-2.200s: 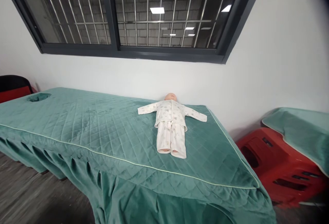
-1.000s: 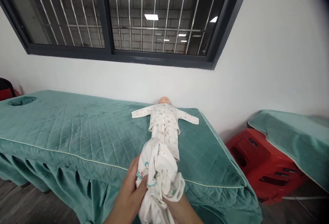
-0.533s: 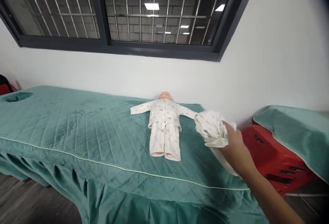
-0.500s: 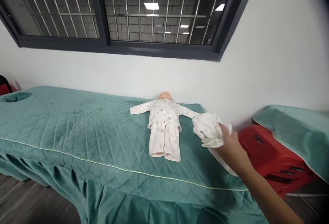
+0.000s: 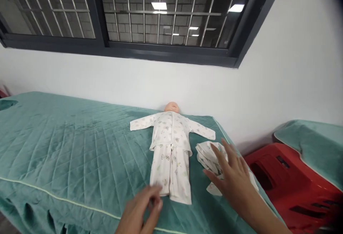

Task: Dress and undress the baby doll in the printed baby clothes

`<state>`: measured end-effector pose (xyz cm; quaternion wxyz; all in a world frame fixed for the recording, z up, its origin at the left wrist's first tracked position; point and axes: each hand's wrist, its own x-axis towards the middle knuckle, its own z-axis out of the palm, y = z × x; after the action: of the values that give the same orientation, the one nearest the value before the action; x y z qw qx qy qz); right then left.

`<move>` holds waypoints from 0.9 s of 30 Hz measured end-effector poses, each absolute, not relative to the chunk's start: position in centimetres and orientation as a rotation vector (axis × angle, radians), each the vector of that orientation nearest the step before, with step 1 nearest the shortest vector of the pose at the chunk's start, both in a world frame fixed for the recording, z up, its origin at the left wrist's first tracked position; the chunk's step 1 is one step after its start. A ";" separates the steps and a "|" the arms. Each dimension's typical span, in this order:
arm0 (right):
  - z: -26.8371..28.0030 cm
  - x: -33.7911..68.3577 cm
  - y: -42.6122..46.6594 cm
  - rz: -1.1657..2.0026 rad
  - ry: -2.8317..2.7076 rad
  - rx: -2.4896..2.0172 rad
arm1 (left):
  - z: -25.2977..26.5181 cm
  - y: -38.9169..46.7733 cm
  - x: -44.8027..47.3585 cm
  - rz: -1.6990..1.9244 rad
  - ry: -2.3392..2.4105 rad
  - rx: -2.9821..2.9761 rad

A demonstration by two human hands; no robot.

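A baby doll in a white patterned long-sleeved top (image 5: 171,128) and matching trousers (image 5: 162,169) lies on its back, arms spread, its bald head (image 5: 172,107) towards the wall. At the near end of the trousers is my left hand (image 5: 142,209), slightly blurred, its fingers curved and the thumb apart from them; it holds nothing. To the right of the doll, my right hand (image 5: 233,176) hovers with spread fingers over a crumpled white printed cloth (image 5: 207,155). The hand covers part of that cloth.
The doll lies on a bed with a quilted green cover (image 5: 88,148). Red plastic stools (image 5: 278,176) stand to the right, partly under another green cover (image 5: 313,141). A white wall and a barred window (image 5: 168,55) are behind the bed.
My right hand has let go of the crumpled cloth, which now lies on the bed beside the doll. My left hand has come into view at the bottom. The view has moved closer.
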<state>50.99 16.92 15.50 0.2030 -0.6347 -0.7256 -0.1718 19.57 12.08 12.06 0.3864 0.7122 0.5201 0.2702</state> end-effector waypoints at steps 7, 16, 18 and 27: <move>15.6 47.0 33.1 0.226 -1.770 -1.454 | 16.3 33.5 27.1 1.426 1.262 1.763; 10.7 46.4 40.5 0.710 -1.417 -1.307 | 13.7 43.4 30.2 1.099 1.422 2.066; 10.5 46.4 40.4 0.740 -1.424 -1.318 | 13.2 43.1 30.3 1.079 1.441 2.114; 12.1 45.8 40.2 0.608 -1.698 -1.378 | 12.9 43.5 30.2 1.018 1.428 2.156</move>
<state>45.84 40.22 12.06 0.4224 -0.5504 -0.6781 0.2427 30.17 43.51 12.86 0.1804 0.7630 0.5055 0.3604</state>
